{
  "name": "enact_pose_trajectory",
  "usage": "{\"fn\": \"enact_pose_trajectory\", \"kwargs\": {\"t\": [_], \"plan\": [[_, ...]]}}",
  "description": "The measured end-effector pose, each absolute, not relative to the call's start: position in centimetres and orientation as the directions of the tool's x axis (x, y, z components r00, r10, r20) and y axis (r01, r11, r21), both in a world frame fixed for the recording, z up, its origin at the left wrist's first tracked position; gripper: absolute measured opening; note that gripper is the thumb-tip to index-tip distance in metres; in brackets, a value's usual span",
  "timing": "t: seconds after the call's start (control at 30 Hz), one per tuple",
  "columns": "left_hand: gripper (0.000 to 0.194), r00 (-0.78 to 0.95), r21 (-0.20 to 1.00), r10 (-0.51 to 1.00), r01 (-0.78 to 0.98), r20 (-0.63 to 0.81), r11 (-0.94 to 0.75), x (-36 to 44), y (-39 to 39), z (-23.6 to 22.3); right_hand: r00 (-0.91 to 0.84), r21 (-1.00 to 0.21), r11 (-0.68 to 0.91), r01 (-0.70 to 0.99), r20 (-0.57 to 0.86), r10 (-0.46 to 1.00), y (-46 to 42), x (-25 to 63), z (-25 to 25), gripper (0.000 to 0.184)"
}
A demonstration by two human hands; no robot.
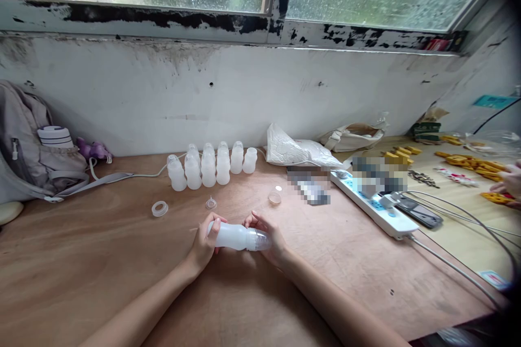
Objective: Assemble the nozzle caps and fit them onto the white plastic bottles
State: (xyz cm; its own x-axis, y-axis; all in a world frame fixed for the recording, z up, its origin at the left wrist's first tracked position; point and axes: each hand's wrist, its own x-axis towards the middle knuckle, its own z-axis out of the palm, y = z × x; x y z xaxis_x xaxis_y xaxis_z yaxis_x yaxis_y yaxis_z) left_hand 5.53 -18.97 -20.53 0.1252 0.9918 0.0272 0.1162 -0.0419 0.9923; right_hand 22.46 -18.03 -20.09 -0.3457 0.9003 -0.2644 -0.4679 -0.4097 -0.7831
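A translucent white baby bottle [231, 236] lies sideways between my hands, above the wooden table [101, 260]. My left hand [203, 244] is wrapped round its base end. At the other end, my right hand [272, 236] holds the clear cap [258, 239] that covers the bottle's top. Just beyond my hands sit a loose clear nipple [210, 203], a white screw ring [159, 209] to the left and a clear cap [274, 197] to the right. Farther back, several similar bottles [209, 168] stand upright in a group.
Right of me lies a white power strip [378, 209] with plugs and cables, a phone [419, 211] beside it. Silvery padded packaging [299, 149] rests by the wall. A backpack [28, 135] stands far left. Another person's hand [510, 181] is near yellow parts [472, 165] at far right.
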Motion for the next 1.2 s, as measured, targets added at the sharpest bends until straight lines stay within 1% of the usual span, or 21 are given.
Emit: {"fn": "enact_pose_trajectory", "kwargs": {"t": [0.3, 0.47, 0.57, 0.63, 0.7, 0.8, 0.9, 0.97, 1.0, 1.07, 1.13, 1.2], "plan": [[0.036, 0.104, 0.975, 0.993, 0.204, 0.064, -0.084, 5.5, -19.6, -20.0, -0.296, -0.796, -0.37, -0.479, -0.251, 0.922, -18.4, 21.9, -20.1, 0.03], [0.035, 0.104, 0.951, 0.985, 0.265, 0.134, -0.158, 5.3, -19.9, -20.0, -0.286, -0.817, -0.344, -0.463, -0.229, 0.93, -18.5, 22.0, -19.9, 0.028], [0.032, 0.145, 0.912, 0.972, 0.341, 0.187, -0.227, 5.1, -20.0, -19.8, -0.32, -0.82, -0.352, -0.452, -0.219, 0.922, -18.1, 22.6, -19.2, 0.032], [0.029, 0.215, 0.876, 0.953, 0.389, 0.213, -0.283, 5.0, -19.9, -19.5, -0.335, -0.811, -0.347, -0.471, -0.199, 0.921, -17.7, 23.3, -18.8, 0.036], [0.029, 0.288, 0.854, 0.935, 0.413, 0.206, -0.316, 5.0, -19.7, -19.3, -0.324, -0.789, -0.334, -0.515, -0.182, 0.928, -17.1, 23.8, -18.7, 0.04], [0.034, 0.336, 0.864, 0.922, 0.389, 0.191, -0.32, 5.0, -19.2, -19.5, -0.265, -0.735, -0.319, -0.598, -0.194, 0.945, -16.4, 24.4, -19.0, 0.043], [0.036, 0.32, 0.894, 0.926, 0.325, 0.201, -0.307, 5.1, -18.7, -20.2, -0.22, -0.661, -0.289, -0.692, -0.188, 0.957, -16.2, 24.5, -19.2, 0.037], [0.038, 0.282, 0.919, 0.939, 0.281, 0.198, -0.278, 5.2, -18.3, -20.7, -0.243, -0.649, -0.272, -0.711, -0.137, 0.96, -16.4, 24.3, -19.1, 0.033], [0.039, 0.265, 0.928, 0.944, 0.262, 0.196, -0.266, 5.3, -18.3, -20.8, -0.264, -0.667, -0.259, -0.699, -0.096, 0.96, -16.6, 24.1, -18.9, 0.033], [0.041, 0.251, 0.931, 0.947, 0.249, 0.202, -0.265, 5.4, -18.2, -20.9, -0.283, -0.753, -0.194, -0.629, -0.01, 0.959, -17.2, 23.5, -18.7, 0.031], [0.039, 0.261, 0.918, 0.941, 0.277, 0.213, -0.285, 5.4, -18.4, -20.8, -0.29, -0.872, -0.078, -0.484, 0.075, 0.954, -17.9, 22.7, -18.8, 0.033], [0.033, 0.252, 0.889, 0.941, 0.344, 0.224, -0.304, 5.4, -18.5, -20.9, -0.317, -0.955, 0.048, -0.292, 0.144, 0.937, -18.5, 22.0, -19.2, 0.044]]}}
